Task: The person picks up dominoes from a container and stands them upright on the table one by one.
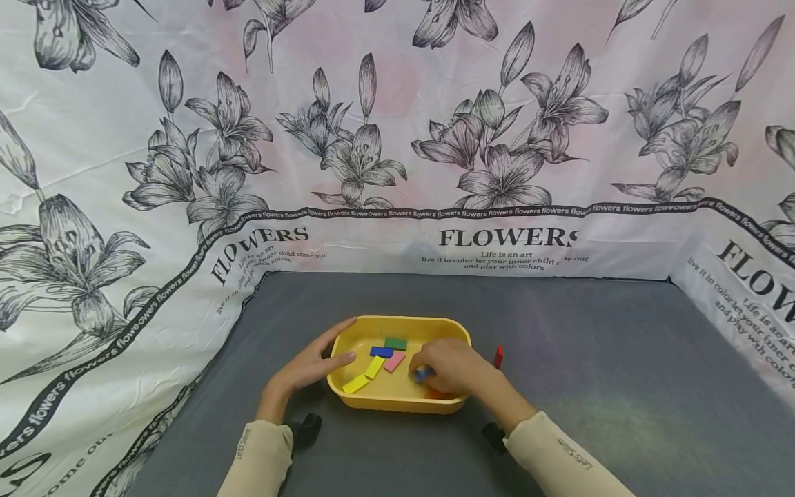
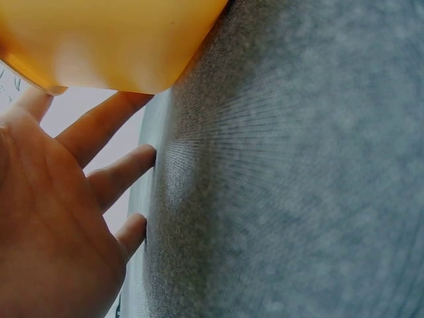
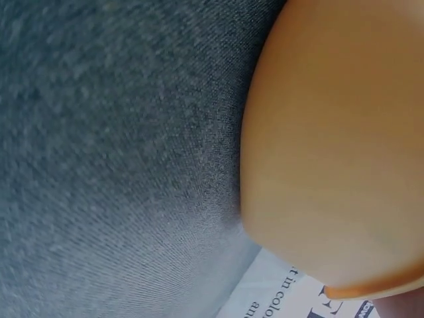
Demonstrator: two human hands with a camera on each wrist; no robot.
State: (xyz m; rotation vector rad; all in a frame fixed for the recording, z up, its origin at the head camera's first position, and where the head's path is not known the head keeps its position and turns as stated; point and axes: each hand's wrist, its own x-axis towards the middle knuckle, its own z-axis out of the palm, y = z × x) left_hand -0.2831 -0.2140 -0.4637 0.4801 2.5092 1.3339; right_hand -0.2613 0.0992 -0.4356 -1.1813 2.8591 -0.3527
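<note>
From the head camera, the yellow tub (image 1: 397, 406) stands on the gray tabletop (image 1: 373, 455) in front of you. Your left hand (image 1: 308, 366) is spread at the tub's left end, the thumb reaching over the rim and the other fingers about the outside of the wall. Your right hand (image 1: 450, 364) is inside the tub's right half, fingers curled and pinching a blue piece (image 1: 424, 374), which is blurred. An orange block (image 1: 437, 394) lies partly hidden under that hand, near the tub's front right corner. Towards the tub's middle and left lie a green block (image 1: 395, 343), a blue block (image 1: 381, 351), a pink block (image 1: 394, 361) and two yellow blocks (image 1: 374, 367). A red block (image 1: 499, 357) is outside, just right of the tub. Behind the tub hangs a flowered cloth (image 1: 385, 248).

From the left wrist, your palm shows with fingers wide apart, at least one touching the tub.

From the right wrist, the tub's outer wall fills one side; only a sliver of skin shows past its rim, so you cannot tell the grip there.
</note>
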